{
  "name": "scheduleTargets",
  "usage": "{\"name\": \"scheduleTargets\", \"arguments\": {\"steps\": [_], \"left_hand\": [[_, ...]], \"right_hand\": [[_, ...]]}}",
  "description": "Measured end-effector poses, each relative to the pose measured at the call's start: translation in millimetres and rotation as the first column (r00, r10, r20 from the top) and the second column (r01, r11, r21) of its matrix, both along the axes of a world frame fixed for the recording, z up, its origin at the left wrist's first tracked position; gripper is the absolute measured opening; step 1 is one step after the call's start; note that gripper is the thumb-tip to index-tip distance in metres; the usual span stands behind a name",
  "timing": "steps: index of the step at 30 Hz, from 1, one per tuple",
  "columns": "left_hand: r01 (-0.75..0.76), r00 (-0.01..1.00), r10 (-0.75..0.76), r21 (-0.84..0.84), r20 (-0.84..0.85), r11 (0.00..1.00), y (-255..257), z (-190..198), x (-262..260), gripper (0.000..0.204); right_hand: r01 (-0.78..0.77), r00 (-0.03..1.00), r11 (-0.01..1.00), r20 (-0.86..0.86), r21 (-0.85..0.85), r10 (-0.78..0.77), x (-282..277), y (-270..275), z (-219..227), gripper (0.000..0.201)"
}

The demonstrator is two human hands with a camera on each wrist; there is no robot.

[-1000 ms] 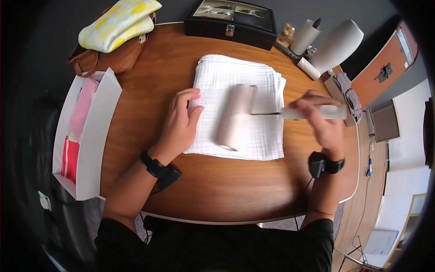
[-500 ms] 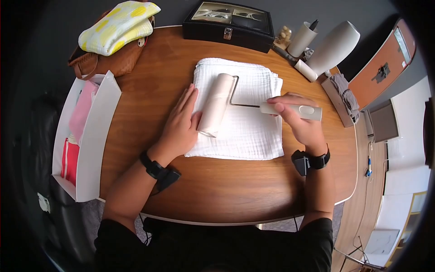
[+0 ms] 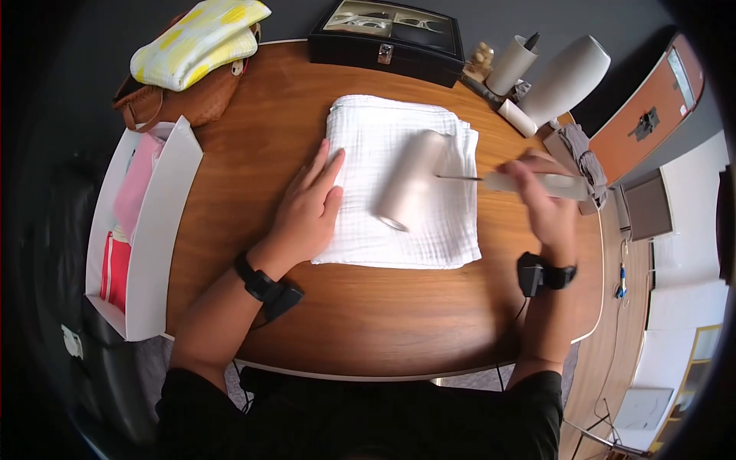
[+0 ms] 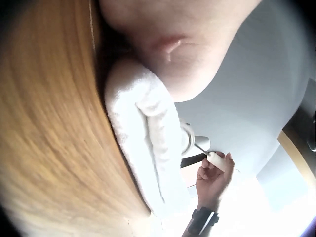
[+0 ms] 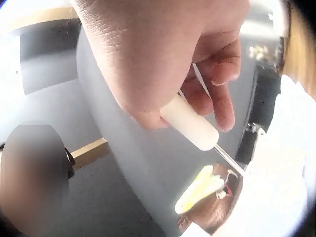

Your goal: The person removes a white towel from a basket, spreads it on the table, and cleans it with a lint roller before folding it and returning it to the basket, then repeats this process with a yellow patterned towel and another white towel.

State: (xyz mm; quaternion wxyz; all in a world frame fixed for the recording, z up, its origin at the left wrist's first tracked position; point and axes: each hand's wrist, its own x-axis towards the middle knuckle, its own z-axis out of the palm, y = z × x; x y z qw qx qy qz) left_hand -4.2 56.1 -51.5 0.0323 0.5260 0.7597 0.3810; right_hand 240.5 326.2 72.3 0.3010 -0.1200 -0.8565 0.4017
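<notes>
A folded white cloth (image 3: pixel 360 130) with a crinkled weave lies on the wooden table. Across its middle is the blurred white roll of a lint roller (image 3: pixel 414 182). My right hand (image 3: pixel 546 201) grips the roller's pale handle (image 5: pixel 190 122), thumb on top, just past the cloth's right edge. My left hand (image 3: pixel 305 207) rests on the cloth's left edge with its fingers extended. From the left wrist, the cloth's thick folded layers (image 4: pixel 143 133) show below the heel of that hand, with the right hand (image 4: pixel 213 180) and roller beyond.
A white box (image 3: pixel 165 222) with pink and red cloth items stands at left. Behind it sits a brown bag (image 3: pixel 207 98) under a yellow-and-white cloth (image 3: pixel 199 46). A black glasses case (image 3: pixel 383 54), a white vase (image 3: pixel 571 80) and a box of grey cloth (image 3: pixel 571 165) line the back and right.
The lint roller swept left over the cloth, then back right with my right hand. My left hand has shifted slightly, its fingers now spread at the cloth's left edge.
</notes>
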Motion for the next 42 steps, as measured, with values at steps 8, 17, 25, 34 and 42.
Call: {"name": "scheduleTargets", "arguments": {"steps": [8, 17, 25, 34, 42], "left_hand": [[-0.028, 0.989, 0.026, 0.006, 0.148, 1.0, -1, 3, 3, 0.064], [-0.004, 1.0, 0.005, 0.047, -0.021, 0.999, -1, -3, -1, 0.062], [-0.012, 1.0, 0.013, 0.031, -0.028, 0.999, -1, -1, -1, 0.061], [-0.028, 0.999, 0.028, 0.013, 0.022, 1.0, 0, 0, 0, 0.063], [0.004, 1.0, -0.004, 0.071, 0.0, 0.997, -1, -5, -2, 0.063]], "right_hand": [[-0.09, 0.989, 0.988, -0.108, 0.127, 0.104, -21, -23, -4, 0.009], [-0.149, 0.987, 0.923, 0.114, 0.354, 0.115, 21, -76, 62, 0.014], [0.13, 0.983, 0.983, 0.111, 0.133, -0.145, -6, -66, 35, 0.013], [-0.054, 0.998, 0.777, 0.051, 0.627, 0.028, -27, -71, 10, 0.016], [-0.189, 0.971, 0.772, 0.233, 0.606, 0.055, 7, -119, 56, 0.011]]}}
